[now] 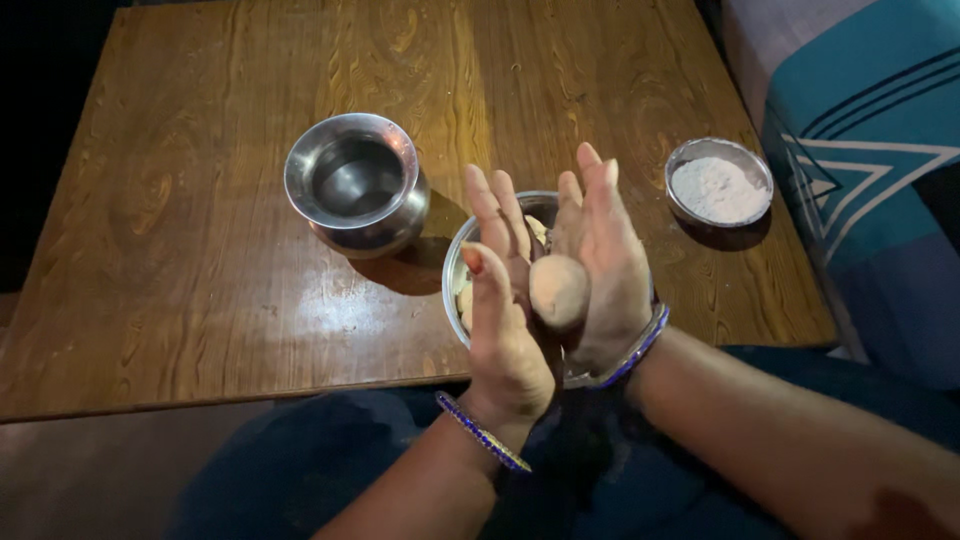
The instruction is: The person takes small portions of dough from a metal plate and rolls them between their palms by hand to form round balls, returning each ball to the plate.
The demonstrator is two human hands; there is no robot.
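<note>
- One dough ball [558,290], tan and smooth, sits pressed between the person's two palms, raised just above a steel bowl
- The left hand [503,310] stands on edge with its palm against the ball; its fingers [497,215] are straight, close together and pointing up, not curled round the dough
- The right hand [605,270] faces it from the other side, palm on the ball, fingers [592,180] likewise stretched out and held together
- Two bangles show, one per wrist: a blue beaded one [482,432] on the left, a blue and silver one [635,350] on the right
- One steel bowl [455,262] rests near the front edge of the wooden surface [200,250], mostly hidden by the hands; pale lumps of dough [465,300] lie inside, their number not countable
- One round steel pot [357,183] with a flared rim stands just left of the bowl, upright
- One small steel dish [719,181] holding white flour [715,188] sits to the right, apart from the bowl
- A blue patterned cloth [860,150] lies past the right edge
</note>
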